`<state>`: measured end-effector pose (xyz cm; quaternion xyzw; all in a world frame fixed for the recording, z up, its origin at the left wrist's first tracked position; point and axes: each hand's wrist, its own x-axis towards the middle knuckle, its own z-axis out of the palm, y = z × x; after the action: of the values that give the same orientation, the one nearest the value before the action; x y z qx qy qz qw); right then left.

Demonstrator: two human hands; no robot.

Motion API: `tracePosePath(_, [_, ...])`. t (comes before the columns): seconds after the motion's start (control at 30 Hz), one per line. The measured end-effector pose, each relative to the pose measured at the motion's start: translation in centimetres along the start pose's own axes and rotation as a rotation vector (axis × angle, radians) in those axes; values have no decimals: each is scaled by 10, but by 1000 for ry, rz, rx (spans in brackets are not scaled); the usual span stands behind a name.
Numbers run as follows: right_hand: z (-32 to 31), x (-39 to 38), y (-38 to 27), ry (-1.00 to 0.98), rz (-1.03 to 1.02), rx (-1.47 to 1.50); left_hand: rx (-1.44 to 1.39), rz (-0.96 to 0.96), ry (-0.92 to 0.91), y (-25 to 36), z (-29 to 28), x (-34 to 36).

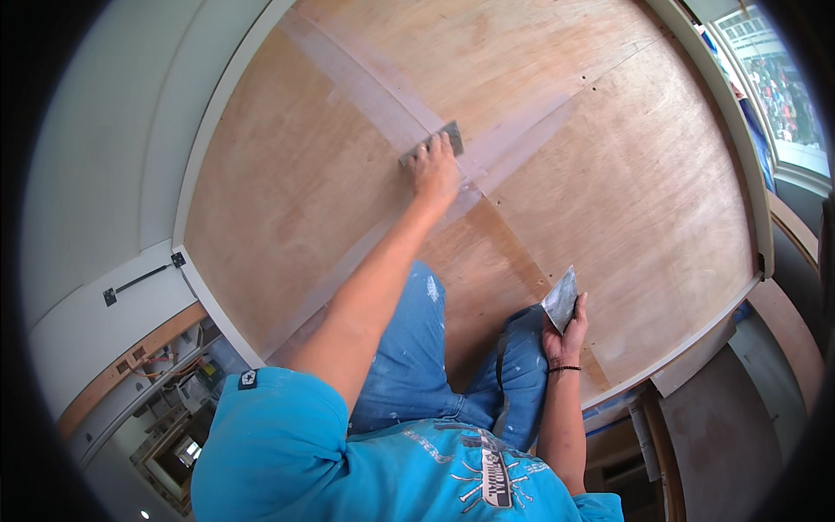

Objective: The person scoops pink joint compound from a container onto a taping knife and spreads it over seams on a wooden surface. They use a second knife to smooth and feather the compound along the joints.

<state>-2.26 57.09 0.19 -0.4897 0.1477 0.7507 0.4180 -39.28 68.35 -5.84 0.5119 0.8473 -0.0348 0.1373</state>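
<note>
My left hand reaches far out and is closed on a grey, flat filler scraper, its blade against the plywood panel. Around it, pale pinkish filler runs in bands along the seams, which meet in a cross just right of the hand. A second flat metal scraper is gripped in my right hand, near my right knee. That blade points up and away from me, and smears of filler show on it. My palm hides part of its lower end.
A pale raised rim surrounds the panel. Beyond the left corner are a small black strut and an opening with cables and equipment. A bright window is at upper right, with boards at lower right.
</note>
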Motion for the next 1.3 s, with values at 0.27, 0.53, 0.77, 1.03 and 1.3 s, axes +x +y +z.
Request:
tracePosePath(0.27, [-1,-1,-1,19,-39,25,-146,23,-109,29,-57,-16])
tracePosePath(0.53, [0,4,4,-22,-10,34,-67,-96,-23,-95,-61,150])
tracePosePath(0.77, [-3,1,1,-59,-3,29,-20,37,71,34,12,-18])
tracePosePath(1.03, [-3,6,3,-40,-22,56,-274,181,-276,94,2,-116])
tracePosePath(1.3, [3,7,9,-29,-20,2,-804,-274,-56,-77,-119,87])
